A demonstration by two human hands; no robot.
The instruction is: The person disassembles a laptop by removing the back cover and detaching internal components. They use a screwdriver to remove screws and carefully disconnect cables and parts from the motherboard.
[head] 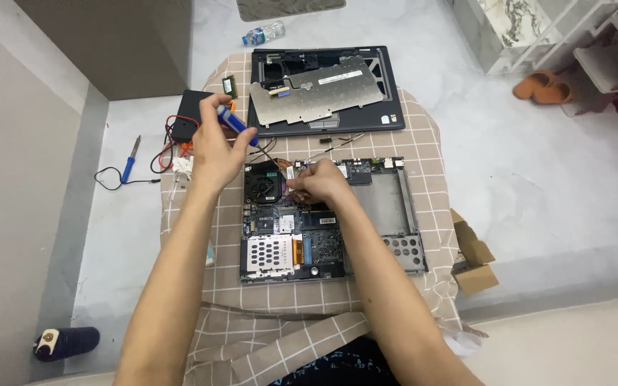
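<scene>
Head view looks down on a small round surface (423, 143) with a brown checked cloth over it. Biggest on it is the open laptop base (327, 221), lying in the middle toward the near edge, with its green boards, a round fan (262, 184) at its far left corner and an empty grey bay on its right side. Behind it, at the far edge of the surface, lies the laptop's top cover (323, 89) with the silver keyboard plate (312, 91) resting loose and tilted on it. A black box (191, 114) with red and black wires sits at the far left edge. Smaller things come next. The left hand (216, 154) is lifted above the left edge, its fingers closed around a blue screwdriver (234, 123) that points down toward the fan. The right hand (320, 182) rests on the far part of the laptop base, just beside the fan, with its fingertips pressed together as if pinching something tiny; what it is I cannot tell. It looks like the taking-apart step near the fan and its copper part. The next move likely needs the screwdriver tip set straight into a small screw, while the right hand keeps the little part steady and clear of the thin wires.
</scene>
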